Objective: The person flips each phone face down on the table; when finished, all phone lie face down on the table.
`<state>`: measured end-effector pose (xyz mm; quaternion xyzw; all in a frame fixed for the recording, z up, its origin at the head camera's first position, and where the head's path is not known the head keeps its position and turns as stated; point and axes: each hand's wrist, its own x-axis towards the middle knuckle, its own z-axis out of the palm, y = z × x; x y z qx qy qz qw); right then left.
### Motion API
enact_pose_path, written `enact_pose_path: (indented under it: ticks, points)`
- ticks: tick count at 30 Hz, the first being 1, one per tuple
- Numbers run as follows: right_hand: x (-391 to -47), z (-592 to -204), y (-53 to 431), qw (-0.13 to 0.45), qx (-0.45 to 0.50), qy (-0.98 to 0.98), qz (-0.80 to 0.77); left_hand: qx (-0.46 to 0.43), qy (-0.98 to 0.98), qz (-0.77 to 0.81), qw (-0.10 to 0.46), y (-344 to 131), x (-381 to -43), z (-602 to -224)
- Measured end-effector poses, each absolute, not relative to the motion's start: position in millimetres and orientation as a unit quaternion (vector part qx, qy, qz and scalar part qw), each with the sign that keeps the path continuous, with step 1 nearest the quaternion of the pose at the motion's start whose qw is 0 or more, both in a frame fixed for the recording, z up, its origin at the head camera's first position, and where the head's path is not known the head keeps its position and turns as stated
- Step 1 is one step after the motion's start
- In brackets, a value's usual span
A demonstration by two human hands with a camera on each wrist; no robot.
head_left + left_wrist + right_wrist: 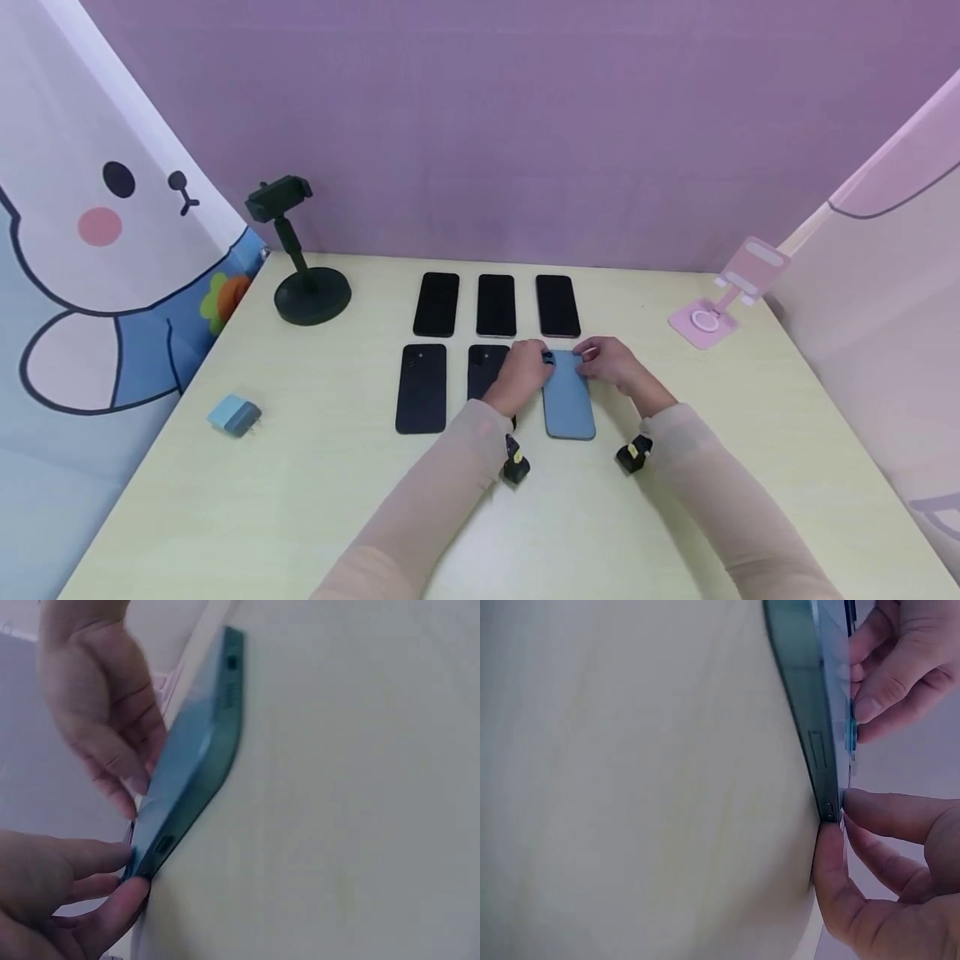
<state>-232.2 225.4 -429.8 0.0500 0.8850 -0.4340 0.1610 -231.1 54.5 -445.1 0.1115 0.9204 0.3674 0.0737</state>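
A blue smartphone (567, 405) lies back up at the right end of the front row. My left hand (522, 372) pinches its far left corner, beside the camera, between thumb and fingers. At the far right corner, my right hand (617, 367) pinches the edge with thumb and finger, as the right wrist view shows close up on the phone (810, 697). Under my left wrist, a dark smartphone (484, 367) is partly covered. Another dark smartphone (421, 389) lies back up to its left.
Behind are three black-screened phones: left (436, 304), middle (496, 305) and right (558, 306). A black stand (312, 296) is at the back left, a pink phone stand (705, 323) at the back right. A blue plug charger (235, 415) lies on the table's left.
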Motion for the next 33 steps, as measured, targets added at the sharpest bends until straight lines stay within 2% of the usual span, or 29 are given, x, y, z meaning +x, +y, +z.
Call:
enact_pose_path:
  ticks: [7, 12, 16, 26, 33]
  points:
    - [-240, -425, 229, 0.179, 0.036, 0.883, -0.433, 0.108, 0.92, 0.366, 0.091, 49, -250, -442]
    - [-255, -426, 236, 0.123, 0.044, 0.882, -0.452, 0.109, 0.893, 0.431, 0.071, 47, -270, -442]
    - [-270, -429, 237, 0.089, 0.061, 0.875, -0.472, 0.111, 0.87, 0.474, 0.078, 49, -283, -445]
    - [-285, -438, 230, 0.093, 0.078, 0.866, -0.485, 0.113, 0.899, 0.418, 0.056, 59, -297, -454]
    - [-291, -440, 232, 0.097, 0.076, 0.868, -0.481, 0.102, 0.911, 0.394, 0.068, 64, -296, -454]
